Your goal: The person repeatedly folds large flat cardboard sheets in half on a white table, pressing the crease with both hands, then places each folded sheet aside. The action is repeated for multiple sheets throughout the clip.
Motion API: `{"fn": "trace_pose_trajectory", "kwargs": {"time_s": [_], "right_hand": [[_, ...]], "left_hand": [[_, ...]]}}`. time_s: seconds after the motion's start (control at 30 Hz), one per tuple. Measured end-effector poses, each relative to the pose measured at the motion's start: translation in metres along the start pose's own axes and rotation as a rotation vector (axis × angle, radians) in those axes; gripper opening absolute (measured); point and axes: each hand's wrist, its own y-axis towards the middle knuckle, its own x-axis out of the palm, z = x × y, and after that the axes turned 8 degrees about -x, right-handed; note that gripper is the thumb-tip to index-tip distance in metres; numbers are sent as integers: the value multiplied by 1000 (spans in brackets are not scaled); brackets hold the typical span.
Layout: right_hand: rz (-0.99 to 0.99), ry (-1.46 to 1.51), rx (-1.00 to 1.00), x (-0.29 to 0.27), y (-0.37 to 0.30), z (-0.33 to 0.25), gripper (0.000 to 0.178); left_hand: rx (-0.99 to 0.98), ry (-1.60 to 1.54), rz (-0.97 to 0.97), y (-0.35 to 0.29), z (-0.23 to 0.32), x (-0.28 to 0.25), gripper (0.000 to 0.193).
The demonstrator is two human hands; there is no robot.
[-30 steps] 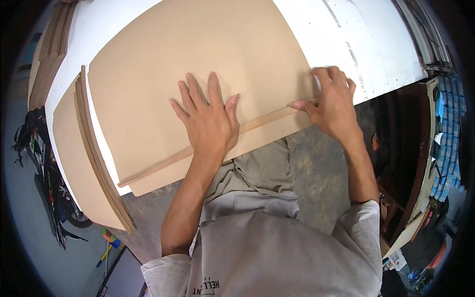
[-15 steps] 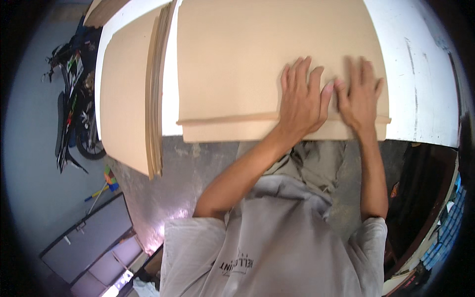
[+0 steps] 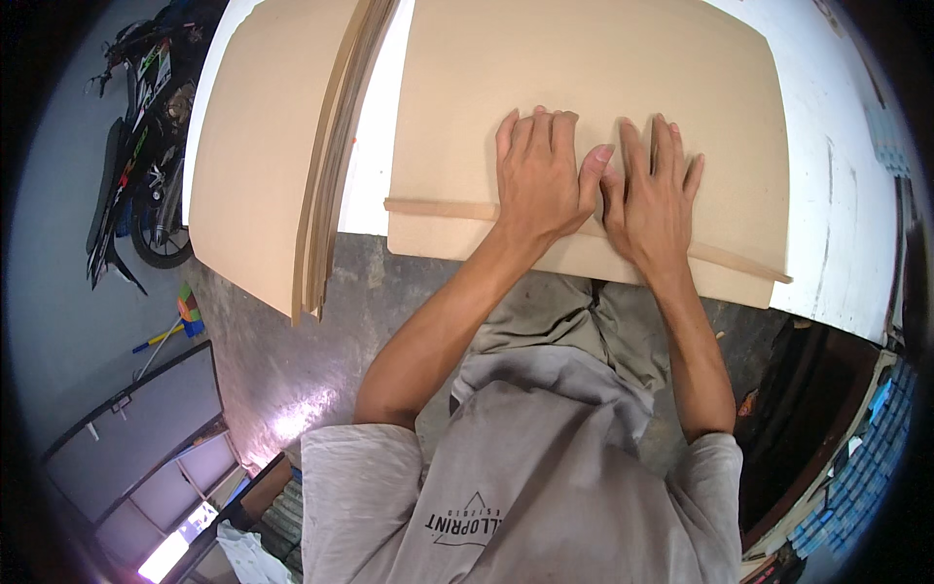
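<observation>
A large tan cardboard sheet (image 3: 603, 68) lies on the white table in front of me. Along its near side runs a narrow raised strip (image 3: 443, 208), its two ends poking slightly at the sheet's sides. My left hand (image 3: 543, 175) rests palm down on the sheet, its wrist over the strip. Close to its right, my right hand (image 3: 654, 200) lies flat too, fingers spread, the thumbs of both hands nearly touching. Neither hand grips anything. Both hands and wrists hide the middle part of the strip.
To the left stands a stack of similar cardboard sheets (image 3: 258, 146), jutting over the near edge of the white table (image 3: 368, 165). A motorcycle (image 3: 146, 156) is parked beyond it. Blue bundled packs (image 3: 856, 477) lie at the lower right.
Both hands have slid left across the cardboard sheet, toward its middle. The whole view has turned a little, so the sheet and the strip now slant down to the right.
</observation>
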Motion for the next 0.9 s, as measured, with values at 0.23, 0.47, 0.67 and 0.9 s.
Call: {"fn": "trace_pose_trajectory", "kwargs": {"time_s": [0.23, 0.47, 0.67, 0.9], "right_hand": [[12, -9, 91, 5, 1, -2, 62], [-7, 42, 114, 16, 16, -43, 61], [36, 55, 84, 17, 17, -47, 64], [5, 10, 62, 29, 46, -94, 61]], "left_hand": [[114, 130, -6, 3, -24, -33, 49], [101, 19, -91, -2, -35, -31, 45], [55, 353, -127, -5, -81, -78, 56], [-39, 526, -108, -8, -116, -82, 65]]}}
